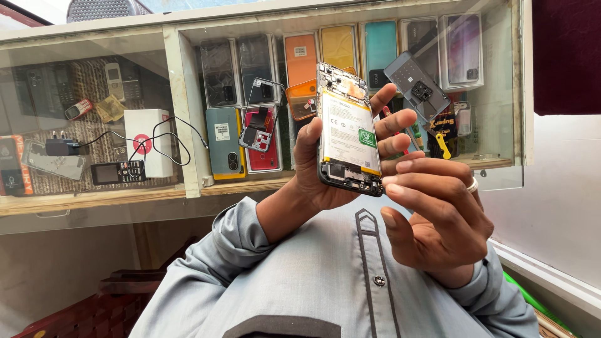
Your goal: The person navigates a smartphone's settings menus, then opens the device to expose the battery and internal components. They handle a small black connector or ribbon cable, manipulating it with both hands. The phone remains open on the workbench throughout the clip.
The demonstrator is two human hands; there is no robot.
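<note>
Nearest is the grey shirt (325,281), with one button showing on its dark-edged placket; both sleeves rise from it toward the hands.

Just beyond, the right hand (438,213) hangs loosely curled with nothing seen in it, thumb and fingers apart, one ring (472,184) on a finger. Its fingertips sit at the lower right corner of the opened phone (347,128); whether they touch it I cannot tell.

The phone lies up and to the left of that hand, and it is the only one held. Its long axis stands nearly upright, the top leaning slightly left. Its back is off, so the pale battery and bare boards face the camera.

The left hand (319,169) grips it from behind and below, thumb on the left edge and fingers wrapped round the right edge; this hand carries the phone, while the right only stands beside it.

Farther back is one glass cabinet (181,106). In its right bay stand an orange case (300,56), a yellow case (338,45) and a teal case (380,47), one of each, plus one loose grey back cover (416,84).

The left bay holds one white box (147,141), one black charger (62,147) with its cable, and two keypad phones (119,172).
</note>
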